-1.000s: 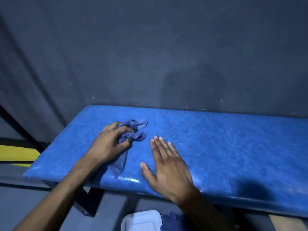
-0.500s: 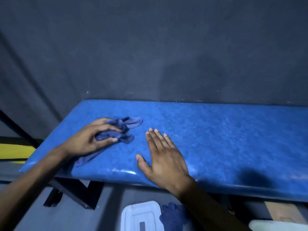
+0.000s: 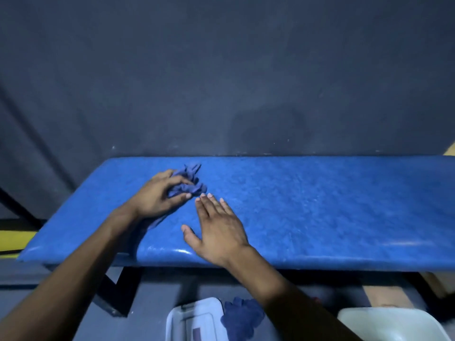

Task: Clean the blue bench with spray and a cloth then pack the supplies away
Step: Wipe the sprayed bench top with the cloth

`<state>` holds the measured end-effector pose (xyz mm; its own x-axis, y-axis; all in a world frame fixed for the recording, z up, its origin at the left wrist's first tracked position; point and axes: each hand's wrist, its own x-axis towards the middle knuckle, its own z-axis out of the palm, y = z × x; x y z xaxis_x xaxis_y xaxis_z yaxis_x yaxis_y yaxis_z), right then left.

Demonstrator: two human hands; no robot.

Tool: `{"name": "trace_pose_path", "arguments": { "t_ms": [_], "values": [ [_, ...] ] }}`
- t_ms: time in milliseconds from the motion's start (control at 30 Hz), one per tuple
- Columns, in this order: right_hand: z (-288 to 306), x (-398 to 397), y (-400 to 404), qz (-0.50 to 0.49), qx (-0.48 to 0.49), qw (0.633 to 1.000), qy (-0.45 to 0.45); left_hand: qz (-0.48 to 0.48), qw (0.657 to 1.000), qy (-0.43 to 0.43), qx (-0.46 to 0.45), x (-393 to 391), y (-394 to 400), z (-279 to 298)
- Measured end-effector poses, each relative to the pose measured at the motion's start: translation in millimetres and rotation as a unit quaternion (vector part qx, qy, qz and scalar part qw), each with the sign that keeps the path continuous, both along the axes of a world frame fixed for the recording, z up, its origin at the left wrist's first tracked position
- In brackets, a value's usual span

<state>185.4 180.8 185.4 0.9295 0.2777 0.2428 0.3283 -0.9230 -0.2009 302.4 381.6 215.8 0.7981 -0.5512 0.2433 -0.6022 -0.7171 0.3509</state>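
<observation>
Two hands were on the blue bench (image 3: 307,205): the left hand (image 3: 157,198) gripped a bunched blue cloth (image 3: 189,180) with curled fingers near the bench's left end — the right hand (image 3: 219,230) lay flat just beside it, fingers straight, holding nothing.

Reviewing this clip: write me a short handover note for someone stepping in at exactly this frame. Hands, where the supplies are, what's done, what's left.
Left hand: grips the bunched blue cloth on the left part of the blue bench.
Right hand: flat on the bench, fingers straight, holding nothing.
Supplies: below the bench's near edge lie a white lid, a second dark blue cloth and a white tub. No spray bottle is in view.
Done: wiping is under way; how much of the bench is already covered cannot be told.
Left: likely the rest of the bench to the right, then pack the supplies away.
</observation>
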Motion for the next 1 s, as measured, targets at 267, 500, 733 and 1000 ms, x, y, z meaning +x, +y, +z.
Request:
{"name": "trace_pose_path", "arguments": {
  "t_ms": [267, 500, 733, 1000],
  "values": [
    [14.9, -46.9, -151.9, -0.069, 0.026, 0.997, 0.001, 0.063, 0.988, 0.024, -0.141, -75.2, -0.5, 9.4],
    [6.5, -63.7, -241.4, -0.111, -0.033, 0.993, 0.023, 0.072, 0.975, 0.003, -0.211, -32.4, -149.9, 8.6],
    [-2.9, -62.5, -239.8, -0.123, -0.014, 0.992, -0.011, -0.049, 0.995, -0.081, -0.020, -38.4, -259.8, -10.1],
    [-13.2, -58.7, -241.0, -0.126, -0.006, 0.991, -0.041, -0.153, 0.987, -0.052, 0.005, -32.9, -184.3, -5.4]
  ]
}}
